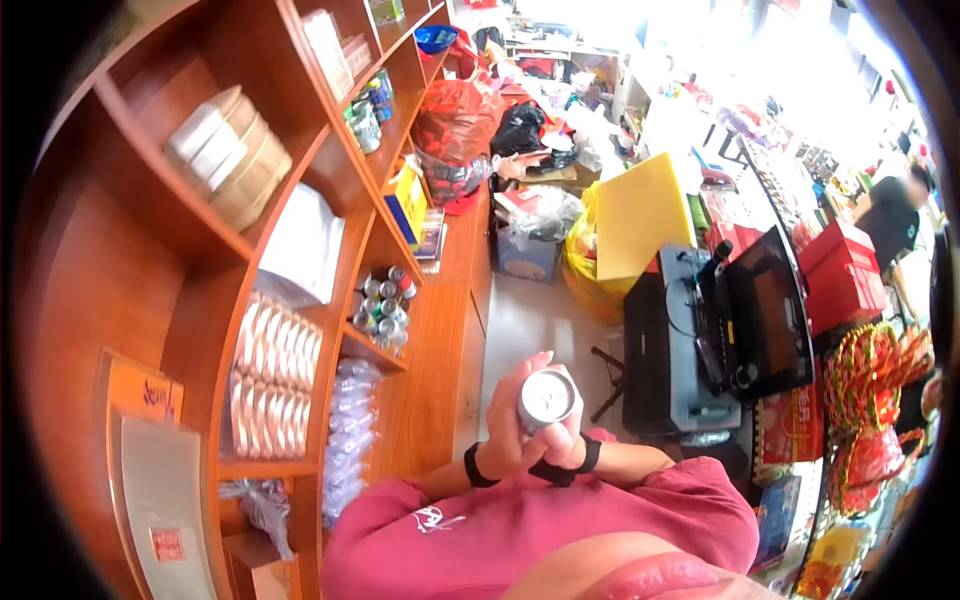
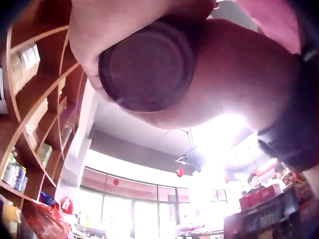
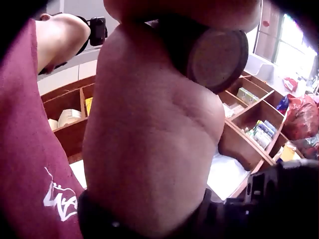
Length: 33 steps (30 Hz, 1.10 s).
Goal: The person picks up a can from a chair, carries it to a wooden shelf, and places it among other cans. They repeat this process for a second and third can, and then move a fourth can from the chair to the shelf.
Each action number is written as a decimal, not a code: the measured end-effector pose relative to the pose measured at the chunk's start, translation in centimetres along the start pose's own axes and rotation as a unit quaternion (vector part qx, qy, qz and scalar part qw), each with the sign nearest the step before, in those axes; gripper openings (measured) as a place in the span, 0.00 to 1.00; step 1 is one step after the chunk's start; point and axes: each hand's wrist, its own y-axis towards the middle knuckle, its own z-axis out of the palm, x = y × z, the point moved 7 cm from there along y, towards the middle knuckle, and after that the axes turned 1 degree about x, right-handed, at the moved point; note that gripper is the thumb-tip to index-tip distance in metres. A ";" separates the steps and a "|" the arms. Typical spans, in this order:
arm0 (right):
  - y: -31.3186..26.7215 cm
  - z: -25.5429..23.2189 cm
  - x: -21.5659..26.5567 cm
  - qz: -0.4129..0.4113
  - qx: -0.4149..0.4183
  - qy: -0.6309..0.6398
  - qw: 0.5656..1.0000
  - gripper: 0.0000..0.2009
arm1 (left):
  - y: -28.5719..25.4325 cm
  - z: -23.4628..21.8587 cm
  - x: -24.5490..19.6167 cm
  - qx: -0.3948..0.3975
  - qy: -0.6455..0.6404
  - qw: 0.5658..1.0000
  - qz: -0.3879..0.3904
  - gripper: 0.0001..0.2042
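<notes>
A drink can (image 1: 547,398) is held up in front of the chest, with its silver top and pull tab facing the head camera. Around its left side wraps my left hand (image 1: 505,412), fingertips showing beyond the far rim. My right hand (image 1: 563,447) grips the near right side, its thumb close below the rim. From underneath, the round base of the can (image 2: 147,67) shows dark in the left wrist view, between the two hands. In the right wrist view the can's base (image 3: 219,57) pokes out beside the palm. Most of the can's side is hidden by the hands.
Wooden shelves (image 1: 283,105) on the left hold several cans (image 1: 382,308), boxes and wrapped packs (image 1: 275,370). Ahead are a red bag (image 1: 455,120) and a yellow board (image 1: 645,220). At right stand a monitor (image 1: 768,310), red boxes (image 1: 840,275) and a person (image 1: 890,220).
</notes>
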 end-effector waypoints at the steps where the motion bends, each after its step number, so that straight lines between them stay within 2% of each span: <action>1: 2.1 -1.2 -0.6 0.001 0.001 0.002 1.000 0.40 | 1.4 0.9 1.9 0.013 -0.011 1.000 -0.002 0.38; 3: 6.1 -3.9 -1.9 -0.054 -0.007 -0.026 0.998 0.40 | 4.6 2.8 5.5 0.027 -0.029 0.999 0.024 0.38; 4: 8.1 -4.5 -2.7 -0.047 0.007 -0.022 0.999 0.40 | 6.3 3.4 7.0 0.032 -0.033 0.998 0.032 0.37; 5: 10.2 -5.2 -3.4 -0.040 0.020 -0.018 0.999 0.40 | 7.9 3.8 8.3 0.044 0.014 0.999 0.004 0.37; 6: 11.1 -6.3 -5.3 0.037 0.028 -0.014 0.999 0.38 | 9.0 4.2 10.0 0.015 -0.023 1.000 -0.007 0.37; 8: 14.6 -7.3 -6.9 0.073 0.064 -0.002 0.995 0.38 | 11.8 4.6 11.9 0.005 -0.015 0.999 -0.043 0.37; 9: 17.0 -7.0 -6.1 0.006 0.012 -0.002 1.000 0.38 | 12.5 4.9 13.3 -0.009 -0.017 0.999 -0.045 0.37; 11: 19.9 -8.2 -7.8 0.003 0.015 -0.004 1.000 0.38 | 13.5 5.6 16.6 -0.032 -0.021 0.998 -0.045 0.37; 14: 24.4 -9.9 -11.2 0.021 0.014 -0.005 1.000 0.39 | 17.3 6.2 20.7 -0.020 0.020 0.998 -0.055 0.37; 15: 26.2 -10.2 -11.9 0.032 0.018 -0.010 0.999 0.38 | 18.2 6.3 22.6 -0.022 0.007 0.995 -0.096 0.38; 17: 29.4 -10.9 -14.8 0.048 0.036 -0.002 0.998 0.38 | 20.4 6.2 25.6 -0.029 0.016 0.995 -0.093 0.38; 21: 37.5 -10.6 -17.4 0.020 0.088 -0.023 0.996 0.38 | 25.4 5.3 31.7 -0.072 0.006 0.995 -0.075 0.38; 25: 46.3 -10.6 -20.0 0.038 0.091 -0.041 0.994 0.37 | 32.2 4.4 37.6 -0.088 -0.002 0.994 -0.059 0.37; 27: 50.5 -10.8 -21.9 0.031 0.147 -0.050 0.987 0.38 | 35.6 3.6 40.2 -0.087 0.005 0.995 -0.046 0.38; 28: 52.0 -10.6 -22.9 0.039 0.160 -0.053 0.985 0.39 | 36.5 3.2 42.1 -0.084 0.003 0.995 -0.052 0.38; 29: 52.8 -11.7 -25.5 0.032 0.124 -0.057 0.990 0.40 | 37.1 3.0 44.2 -0.092 0.000 0.994 -0.060 0.38; 30: 54.7 -10.8 -25.7 0.037 0.154 -0.043 0.986 0.39 | 37.7 2.5 46.2 -0.101 -0.003 0.993 -0.066 0.39; 32: 57.0 -10.1 -27.9 0.050 0.160 -0.025 0.986 0.39 | 39.1 1.2 48.6 -0.098 0.023 0.993 -0.068 0.38; 33: 57.8 -9.8 -29.4 0.070 0.169 -0.032 0.983 0.38 | 39.1 0.6 50.0 -0.123 0.025 0.989 -0.078 0.38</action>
